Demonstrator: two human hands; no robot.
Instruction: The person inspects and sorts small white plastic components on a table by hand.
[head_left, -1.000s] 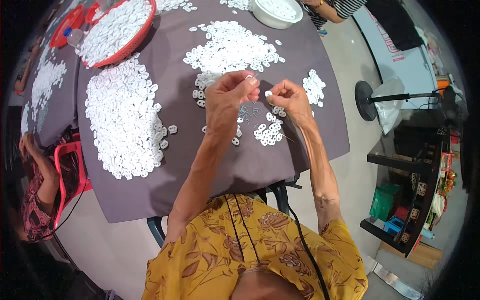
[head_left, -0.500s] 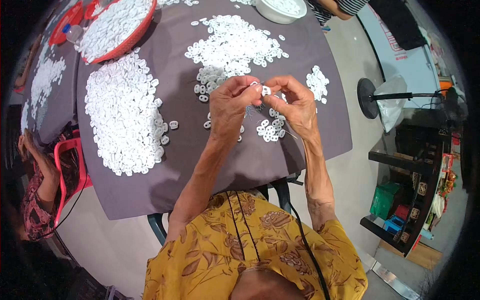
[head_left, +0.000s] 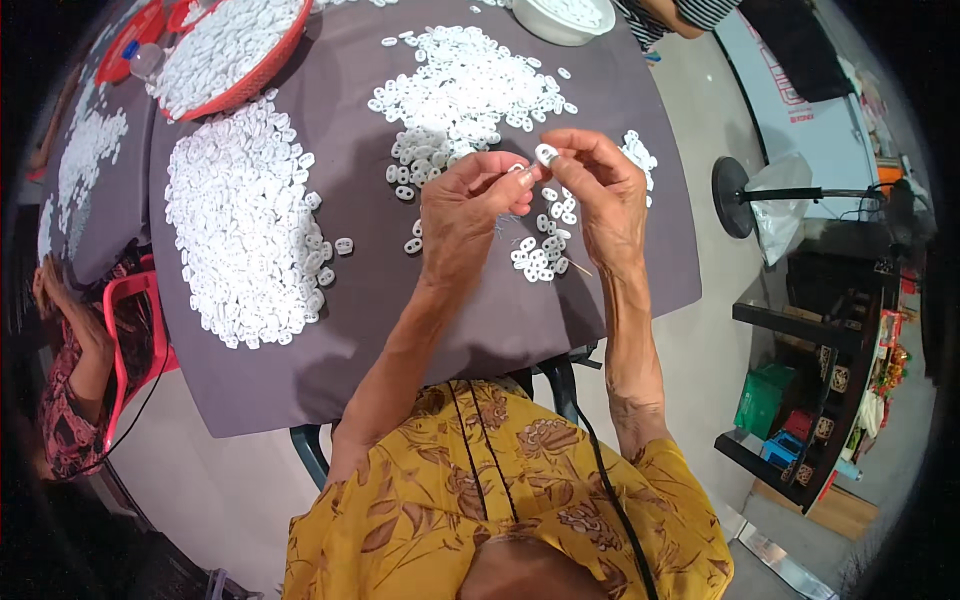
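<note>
Over the table, my right hand (head_left: 606, 190) pinches a white oval two-holed plastic piece (head_left: 546, 154) between thumb and fingertips. Close beside it, my left hand (head_left: 468, 208) is closed in a pinch, with a small white piece (head_left: 516, 169) showing only partly at its fingertips. Thin dark strands lie just below the left fingers. A small cluster of the same white pieces (head_left: 540, 258) lies under my right wrist, with a thin stick (head_left: 580, 268) at its edge. Beyond my hands spreads a loose pile of white pieces (head_left: 465, 85).
A large heap of white pieces (head_left: 240, 230) covers the left of the grey-brown tabletop (head_left: 370, 310). Behind it stands a full red basket (head_left: 275, 75); a white bowl (head_left: 565, 30) sits at the far edge. Another person's arm (head_left: 90, 340) is at the left, and a striped sleeve at the far right.
My right hand has moved slightly right and up, drawing its white piece away from my left fingertips. The left hand has hardly moved.
</note>
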